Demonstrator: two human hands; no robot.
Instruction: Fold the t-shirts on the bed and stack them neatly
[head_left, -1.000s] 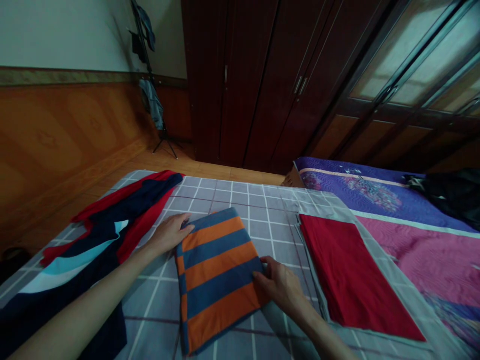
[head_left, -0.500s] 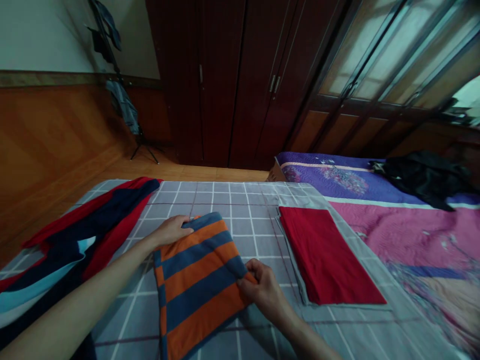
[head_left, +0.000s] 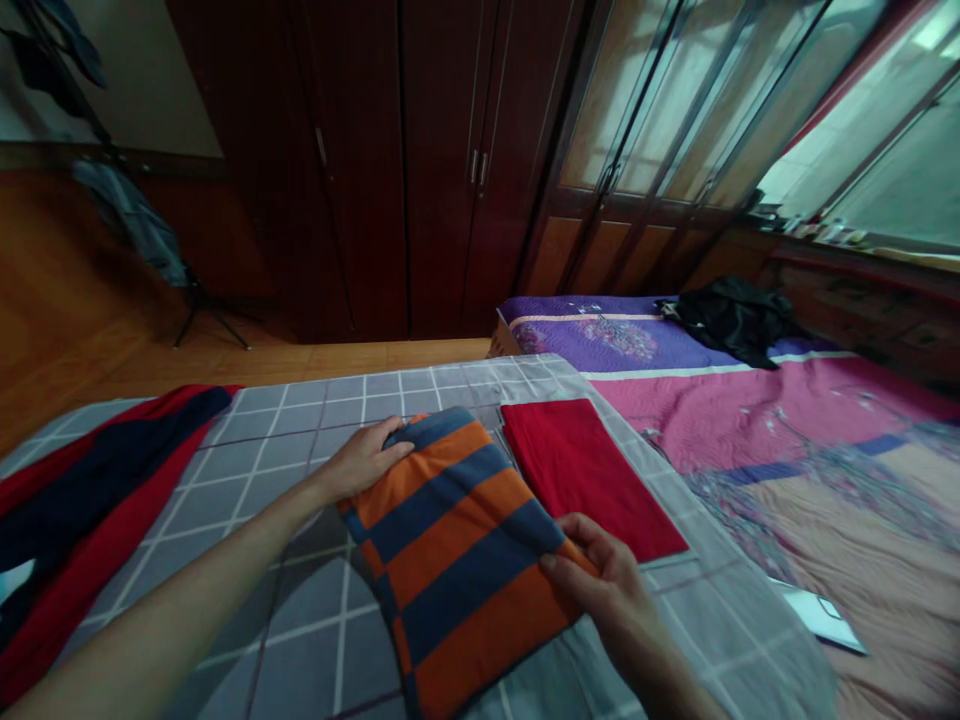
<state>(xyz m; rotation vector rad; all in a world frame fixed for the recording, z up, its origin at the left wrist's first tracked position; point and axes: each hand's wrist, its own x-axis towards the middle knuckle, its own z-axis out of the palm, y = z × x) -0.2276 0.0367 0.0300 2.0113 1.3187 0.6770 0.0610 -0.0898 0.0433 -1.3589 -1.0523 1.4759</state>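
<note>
An orange and blue-grey striped garment, folded into a rectangle, hangs between my two hands, tilted above the checked cloth. My left hand grips its far left corner, thumb on top and fingers underneath. At the right edge, my right hand pinches the fabric between thumb and fingers. Just beyond the striped garment lies a folded red garment with a grey layer showing along its edge. Off to the left, a red and navy garment is spread out, its near part cut off by the frame.
A grey checked cloth covers the surface under the clothes. To the right is a bed with a purple and pink spread, bearing a black garment and a flat pale object. Dark wardrobes and a clothes stand stand behind.
My hands have lifted the striped garment and carried it right, close to the folded red garment. The camera view has turned to the right, showing more of the bed and window.
</note>
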